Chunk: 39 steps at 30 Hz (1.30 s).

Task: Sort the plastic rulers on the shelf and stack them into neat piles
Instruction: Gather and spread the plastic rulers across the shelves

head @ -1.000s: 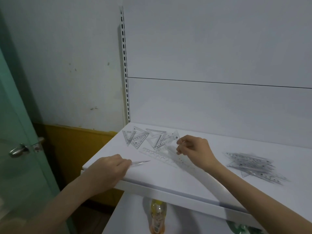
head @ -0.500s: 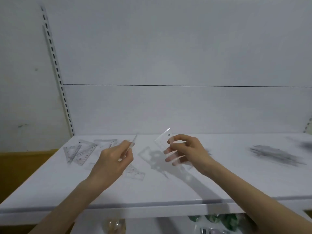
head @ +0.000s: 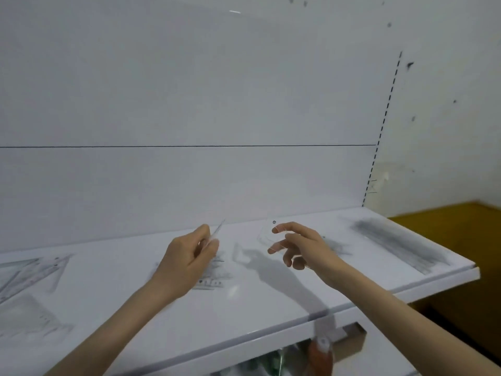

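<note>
Both hands hover above the white shelf. My left hand pinches a thin clear straight ruler that points up and away. My right hand holds a clear plastic ruler piece between thumb and fingers; a small dark dot marks its top corner. Clear triangle rulers lie at the shelf's left end. A few rulers lie under my left hand. A blurred grey pile of rulers sits at the right end.
The white back panel rises behind the shelf, with a slotted upright at its right. A yellow-brown surface lies beyond the shelf's right end. Bottles and packets show on the level below the front edge.
The view has swung to the right, so the triangle rulers now sit far left and the grey pile is nearer. Both hands lifted their rulers off the shelf and keep holding them.
</note>
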Each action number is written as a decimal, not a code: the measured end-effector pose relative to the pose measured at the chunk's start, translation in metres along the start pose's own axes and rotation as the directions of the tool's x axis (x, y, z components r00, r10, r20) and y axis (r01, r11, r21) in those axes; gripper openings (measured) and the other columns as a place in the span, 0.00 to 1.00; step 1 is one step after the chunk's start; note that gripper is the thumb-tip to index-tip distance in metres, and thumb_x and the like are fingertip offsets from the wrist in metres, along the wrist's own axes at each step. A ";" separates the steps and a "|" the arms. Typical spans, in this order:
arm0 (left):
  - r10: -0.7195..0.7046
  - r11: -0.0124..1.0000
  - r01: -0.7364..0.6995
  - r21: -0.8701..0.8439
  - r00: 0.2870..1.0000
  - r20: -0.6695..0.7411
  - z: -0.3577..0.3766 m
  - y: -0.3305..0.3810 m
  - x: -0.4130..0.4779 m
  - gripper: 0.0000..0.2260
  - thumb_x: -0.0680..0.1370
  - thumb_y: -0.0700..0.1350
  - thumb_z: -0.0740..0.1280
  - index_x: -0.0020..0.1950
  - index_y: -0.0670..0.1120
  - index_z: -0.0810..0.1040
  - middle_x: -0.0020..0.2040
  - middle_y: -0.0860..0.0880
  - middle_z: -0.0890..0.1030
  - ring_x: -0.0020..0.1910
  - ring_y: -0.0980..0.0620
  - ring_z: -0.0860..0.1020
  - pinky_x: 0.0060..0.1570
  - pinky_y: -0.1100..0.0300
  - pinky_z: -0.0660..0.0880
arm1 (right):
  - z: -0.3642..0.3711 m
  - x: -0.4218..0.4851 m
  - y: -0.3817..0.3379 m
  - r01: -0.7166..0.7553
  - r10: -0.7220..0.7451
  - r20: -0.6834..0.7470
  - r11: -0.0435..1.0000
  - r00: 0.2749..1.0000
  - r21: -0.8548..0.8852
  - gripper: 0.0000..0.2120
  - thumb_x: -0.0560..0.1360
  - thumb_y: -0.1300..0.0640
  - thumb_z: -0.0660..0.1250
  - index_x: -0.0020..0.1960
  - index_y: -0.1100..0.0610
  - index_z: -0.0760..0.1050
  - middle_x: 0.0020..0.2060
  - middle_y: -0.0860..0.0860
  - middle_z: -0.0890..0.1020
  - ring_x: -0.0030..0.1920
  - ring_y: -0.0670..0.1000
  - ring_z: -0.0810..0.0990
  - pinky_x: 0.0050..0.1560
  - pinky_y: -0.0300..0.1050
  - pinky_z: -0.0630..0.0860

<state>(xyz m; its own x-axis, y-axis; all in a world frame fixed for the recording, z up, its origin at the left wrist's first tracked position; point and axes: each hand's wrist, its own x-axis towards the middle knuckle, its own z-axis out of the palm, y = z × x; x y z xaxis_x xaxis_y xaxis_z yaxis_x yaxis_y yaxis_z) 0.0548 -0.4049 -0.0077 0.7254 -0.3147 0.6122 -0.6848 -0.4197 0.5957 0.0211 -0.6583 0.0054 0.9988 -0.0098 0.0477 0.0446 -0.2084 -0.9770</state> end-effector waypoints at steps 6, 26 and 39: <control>0.023 0.983 -0.027 0.183 0.999 0.023 0.083 0.019 0.039 0.18 0.66 0.62 0.62 0.33 0.51 0.57 0.30 0.56 0.66 0.29 0.55 0.62 0.31 0.63 0.60 | -0.120 0.019 0.036 0.054 -0.116 -0.119 0.900 0.986 -0.432 0.13 0.81 0.56 0.58 0.60 0.43 0.77 0.50 0.47 0.84 0.42 0.47 0.83 0.43 0.41 0.76; -0.339 0.785 0.235 0.573 0.937 0.081 0.139 0.032 0.053 0.26 0.70 0.59 0.69 0.64 0.58 0.62 0.47 0.59 0.71 0.51 0.54 0.75 0.47 0.57 0.70 | -0.164 0.102 0.086 0.124 -0.152 0.025 0.687 0.988 -0.716 0.23 0.70 0.54 0.64 0.65 0.57 0.76 0.67 0.52 0.73 0.68 0.52 0.68 0.62 0.39 0.63; -0.343 0.775 0.241 0.583 0.937 0.068 0.102 0.029 0.033 0.25 0.72 0.57 0.67 0.62 0.57 0.57 0.41 0.58 0.74 0.38 0.59 0.74 0.40 0.62 0.71 | -0.035 0.092 0.060 0.920 -0.755 0.604 -0.001 0.257 -0.393 0.14 0.77 0.56 0.65 0.62 0.54 0.75 0.54 0.51 0.82 0.55 0.52 0.79 0.56 0.45 0.75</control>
<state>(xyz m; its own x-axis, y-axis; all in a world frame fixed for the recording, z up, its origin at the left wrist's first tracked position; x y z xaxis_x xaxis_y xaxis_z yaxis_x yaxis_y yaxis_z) 0.0659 -0.5147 -0.0231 0.9191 -0.2088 0.3342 -0.3154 -0.8981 0.3065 0.1146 -0.7065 -0.0419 0.2345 0.7450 0.6244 0.9107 -0.3930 0.1269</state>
